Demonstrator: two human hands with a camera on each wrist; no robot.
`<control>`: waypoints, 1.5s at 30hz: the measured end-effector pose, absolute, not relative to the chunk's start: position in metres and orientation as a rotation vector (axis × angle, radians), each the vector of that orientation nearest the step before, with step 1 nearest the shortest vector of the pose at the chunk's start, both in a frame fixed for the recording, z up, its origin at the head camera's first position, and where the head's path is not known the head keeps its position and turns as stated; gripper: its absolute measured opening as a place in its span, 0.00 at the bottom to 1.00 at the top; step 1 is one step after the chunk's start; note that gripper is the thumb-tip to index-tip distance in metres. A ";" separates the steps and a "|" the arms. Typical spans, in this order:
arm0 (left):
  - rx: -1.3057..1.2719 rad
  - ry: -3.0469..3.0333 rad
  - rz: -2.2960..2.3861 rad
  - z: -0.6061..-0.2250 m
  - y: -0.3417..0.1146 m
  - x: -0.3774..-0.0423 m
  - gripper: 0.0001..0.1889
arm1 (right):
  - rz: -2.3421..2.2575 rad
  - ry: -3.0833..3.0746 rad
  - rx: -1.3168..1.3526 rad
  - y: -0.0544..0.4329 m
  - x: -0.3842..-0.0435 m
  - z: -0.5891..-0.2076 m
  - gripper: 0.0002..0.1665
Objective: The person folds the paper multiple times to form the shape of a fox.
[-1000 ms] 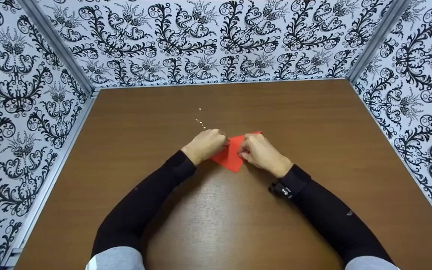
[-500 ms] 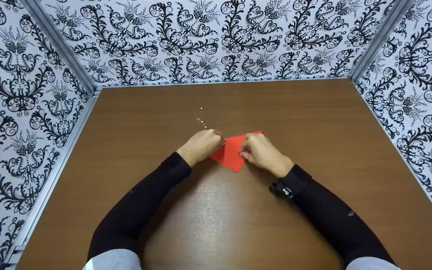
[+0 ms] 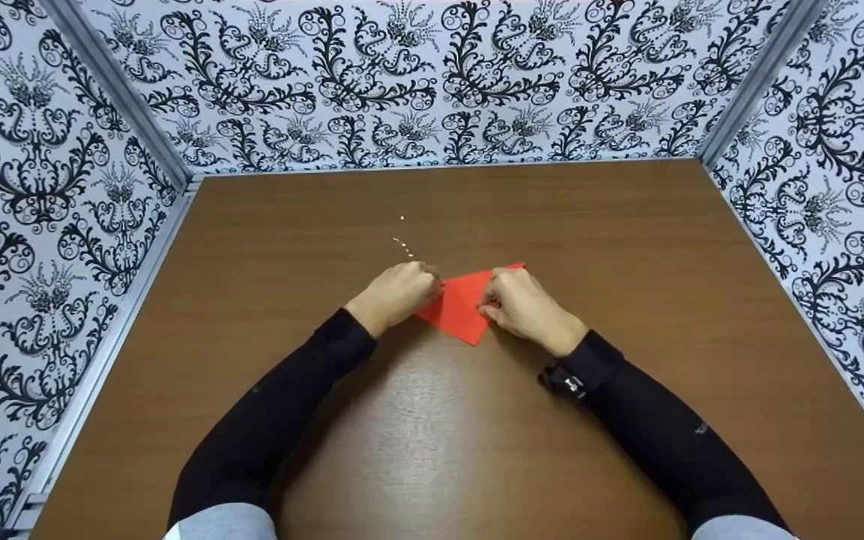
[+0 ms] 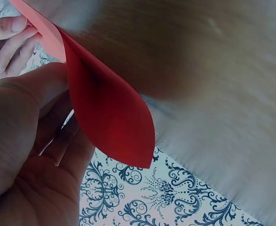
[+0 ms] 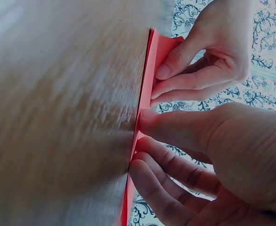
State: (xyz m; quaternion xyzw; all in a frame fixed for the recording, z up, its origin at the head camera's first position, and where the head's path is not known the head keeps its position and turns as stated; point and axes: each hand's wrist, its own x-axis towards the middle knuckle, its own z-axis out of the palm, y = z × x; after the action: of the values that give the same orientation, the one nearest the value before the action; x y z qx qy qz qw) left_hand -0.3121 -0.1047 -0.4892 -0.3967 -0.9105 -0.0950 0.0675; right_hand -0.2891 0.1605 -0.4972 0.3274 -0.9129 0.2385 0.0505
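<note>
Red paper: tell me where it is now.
In the head view, the red paper is near mid-frame over the brown table, with the left hand gripping its left side and the right hand its right.

Between both black sleeves point(image 3: 274, 420), the table point(image 3: 417, 450) is leaving wide room toward the near corner of the red paper point(image 3: 466, 307). The left hand point(image 3: 396, 291) and right hand point(image 3: 526, 307) are blocking its sides; behind, the patterned wall point(image 3: 432, 90) is closing the way.

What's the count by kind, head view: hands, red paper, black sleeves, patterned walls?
Hands: 2
Red paper: 1
Black sleeves: 2
Patterned walls: 3
Total: 8
</note>
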 end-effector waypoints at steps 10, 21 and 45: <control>-1.211 -2.733 -0.348 -0.494 -0.111 -0.313 0.11 | 0.717 -2.803 0.987 0.159 -0.289 -0.497 0.03; -1.197 -2.727 -0.395 -0.493 -0.132 -0.304 0.08 | 0.774 -2.818 0.960 0.160 -0.288 -0.496 0.04; -1.175 -2.667 -0.363 -0.498 -0.179 -0.285 0.06 | 0.782 -2.784 0.979 0.160 -0.289 -0.499 0.02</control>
State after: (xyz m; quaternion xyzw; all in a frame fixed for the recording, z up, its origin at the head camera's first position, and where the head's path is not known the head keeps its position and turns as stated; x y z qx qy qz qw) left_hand -0.2853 -0.1785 -0.4977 -0.3980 -0.9034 -0.1229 0.1019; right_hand -0.2889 0.1602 -0.4992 0.3205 -0.9110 0.2559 0.0443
